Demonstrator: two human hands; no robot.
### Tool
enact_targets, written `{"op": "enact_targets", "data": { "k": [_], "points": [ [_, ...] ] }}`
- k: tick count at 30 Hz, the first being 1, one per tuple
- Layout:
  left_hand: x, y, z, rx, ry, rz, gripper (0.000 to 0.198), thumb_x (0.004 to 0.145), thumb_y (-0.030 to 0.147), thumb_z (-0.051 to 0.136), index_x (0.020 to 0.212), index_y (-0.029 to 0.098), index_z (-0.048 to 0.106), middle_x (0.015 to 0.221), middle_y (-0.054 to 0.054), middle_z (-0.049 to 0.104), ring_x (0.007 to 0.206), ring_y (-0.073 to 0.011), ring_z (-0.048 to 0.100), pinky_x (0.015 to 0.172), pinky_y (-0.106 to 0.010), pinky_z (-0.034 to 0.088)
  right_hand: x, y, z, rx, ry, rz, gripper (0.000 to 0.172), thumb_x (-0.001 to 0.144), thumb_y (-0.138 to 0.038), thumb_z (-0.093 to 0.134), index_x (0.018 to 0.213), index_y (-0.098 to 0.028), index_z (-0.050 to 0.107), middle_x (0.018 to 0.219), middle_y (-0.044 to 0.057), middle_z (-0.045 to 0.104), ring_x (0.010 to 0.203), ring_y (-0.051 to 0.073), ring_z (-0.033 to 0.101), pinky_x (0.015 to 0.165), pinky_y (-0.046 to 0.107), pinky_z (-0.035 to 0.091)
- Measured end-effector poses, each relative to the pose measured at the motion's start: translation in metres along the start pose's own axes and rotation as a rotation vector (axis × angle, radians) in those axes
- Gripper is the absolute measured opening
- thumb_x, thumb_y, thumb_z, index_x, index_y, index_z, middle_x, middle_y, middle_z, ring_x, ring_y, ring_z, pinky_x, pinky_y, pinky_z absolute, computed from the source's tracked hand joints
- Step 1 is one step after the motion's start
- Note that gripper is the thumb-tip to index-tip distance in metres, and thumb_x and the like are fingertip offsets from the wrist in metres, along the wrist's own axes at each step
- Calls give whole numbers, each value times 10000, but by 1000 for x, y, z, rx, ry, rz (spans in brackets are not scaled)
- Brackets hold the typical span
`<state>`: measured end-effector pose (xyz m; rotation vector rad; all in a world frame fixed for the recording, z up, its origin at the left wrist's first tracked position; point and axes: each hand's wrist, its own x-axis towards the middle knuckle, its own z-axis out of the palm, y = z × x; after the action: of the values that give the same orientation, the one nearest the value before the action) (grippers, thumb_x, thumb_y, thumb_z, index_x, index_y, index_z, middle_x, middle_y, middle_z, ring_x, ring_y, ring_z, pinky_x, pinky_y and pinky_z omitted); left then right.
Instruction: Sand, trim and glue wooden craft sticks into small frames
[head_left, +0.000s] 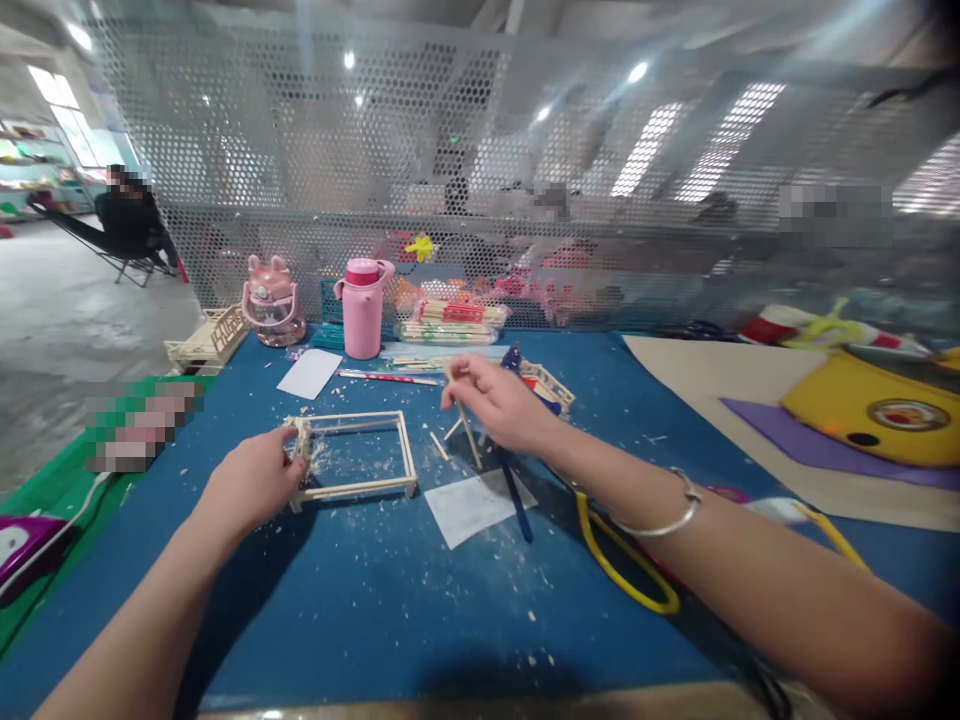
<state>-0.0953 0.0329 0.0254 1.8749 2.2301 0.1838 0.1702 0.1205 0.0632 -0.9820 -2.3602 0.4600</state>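
Observation:
My left hand (259, 475) grips the left end of a rectangular frame of thin wooden sticks (409, 452), which lies on the blue table. Its fingers are closed around the corner, where crumbly pale bits cling. Over the table to the right, my right hand (499, 400) pinches a thin wooden stick (470, 437) that slants downward. Short pieces of stick (440, 447) lie just left of it. Beneath is a white paper (465, 508), with the blue handle of a tool (516, 497) across it. The tool's upper part is hidden by my right hand.
A pink thermos (363, 315), a clear bottle with a pink lid (273, 305) and bundled sticks (454, 322) stand or lie at the back. Yellow-handled scissors (626, 570) lie under my right forearm. A yellow bag (877, 410) is at right. Perforated metal panels (315, 150) rise behind.

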Motion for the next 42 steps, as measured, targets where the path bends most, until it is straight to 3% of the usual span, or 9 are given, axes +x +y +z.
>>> {"op": "enact_targets", "data": {
  "k": [3,6,14,19,24,27,31,38,42],
  "points": [
    [-3,5,0,-83,-27,42,459,746,242,395,1168,146,550,819,-86,708,786,-232,651,651,-273,424,14,-1,-2,166,47,185,183,881,-214,342,1052,-166,384,707,-5,628,478,91,435,502,219,366],
    [-7,11,0,-170,-75,83,462,751,216,392,1181,130,535,723,-63,699,704,-214,645,617,-266,417,23,9,10,-59,-72,325,217,903,-233,310,1078,-158,412,749,17,656,503,96,518,491,212,401],
    [-6,12,7,-150,30,59,511,829,350,348,1261,99,456,692,-71,679,760,-251,633,666,-311,401,13,42,31,-609,6,449,209,875,-177,433,1004,-88,571,1040,202,611,983,287,564,767,404,447],
    [-4,10,12,-140,64,64,516,828,369,349,1258,102,451,648,-44,641,694,-226,618,596,-279,377,14,57,38,-712,-35,585,267,879,-295,499,1109,-166,541,1120,81,567,951,185,573,796,383,491],
    [-4,13,12,-186,68,79,519,803,341,354,1256,104,443,588,1,594,596,-188,581,567,-258,367,14,68,29,-732,-67,674,295,870,-302,517,1104,-122,541,1047,88,601,901,184,600,768,377,501],
    [-4,15,12,-201,86,72,541,793,361,357,1260,101,439,576,14,583,568,-178,567,560,-252,370,10,69,15,-733,-69,665,225,880,-196,472,1060,-100,567,960,143,648,892,228,624,742,353,485],
    [-2,16,10,-194,48,54,548,783,365,361,1243,87,466,559,8,592,573,-186,577,552,-253,366,-4,54,5,-740,-45,591,304,878,-217,426,1154,-113,499,1157,216,571,1051,291,559,757,344,448],
    [0,15,12,-251,-25,44,523,784,349,361,1219,94,501,488,19,574,541,-194,581,524,-251,355,-57,15,17,-593,-333,425,126,802,-267,516,840,-201,616,807,76,693,768,216,642,600,261,403],
    [-1,19,15,-303,-65,75,502,804,308,352,1233,82,483,499,17,577,508,-184,563,520,-251,355,-53,16,9,-547,-348,382,147,830,-250,475,838,-209,616,832,43,694,772,173,633,580,228,384]
  ]
}}
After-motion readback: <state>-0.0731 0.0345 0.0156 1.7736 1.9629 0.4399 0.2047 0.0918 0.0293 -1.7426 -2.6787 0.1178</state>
